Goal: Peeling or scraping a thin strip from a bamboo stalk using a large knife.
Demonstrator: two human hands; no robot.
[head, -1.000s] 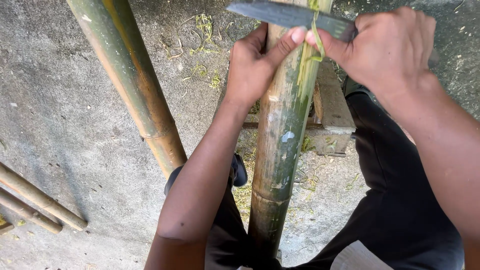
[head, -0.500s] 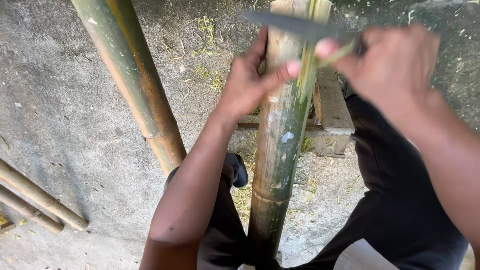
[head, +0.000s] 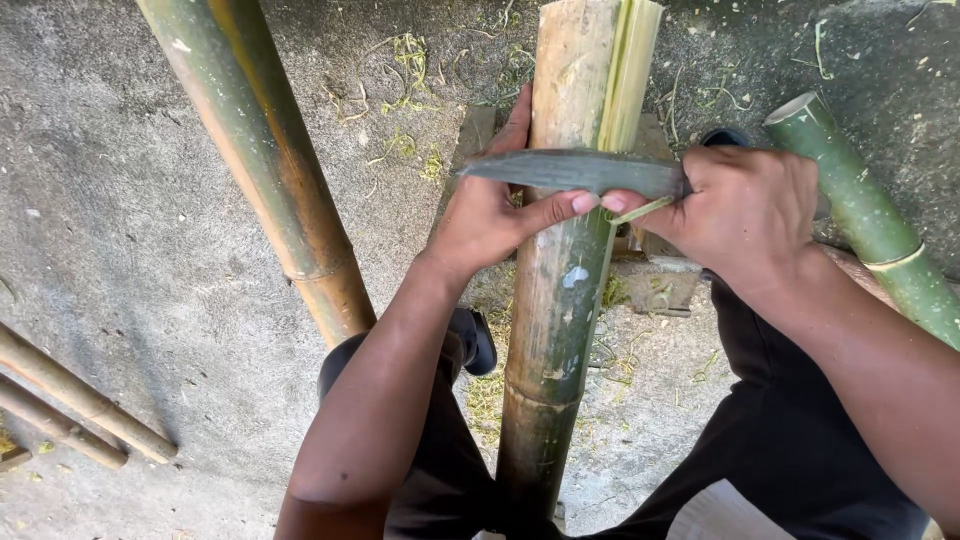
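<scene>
A thick green-brown bamboo pole (head: 553, 300) stands upright between my knees, with a split strip showing along its upper right side. My left hand (head: 497, 212) wraps round the pole from the left, thumb lying across its front. My right hand (head: 742, 210) grips the handle of a dark, broad-bladed knife (head: 575, 170). The blade lies crosswise over the front of the pole, its tip pointing left just above my left thumb. A thin pale sliver sticks out under the blade by my right fingers.
A second bamboo pole (head: 265, 170) leans at the left and a green cut pole (head: 865, 215) at the right. Thinner canes (head: 70, 405) lie at the lower left. Concrete floor (head: 120, 230) carries green shavings (head: 405, 60). A wooden block (head: 660, 280) sits behind the pole.
The knife has come down the pole from near the top edge of view to just above my left thumb. The view has shifted, showing the green pole at right.
</scene>
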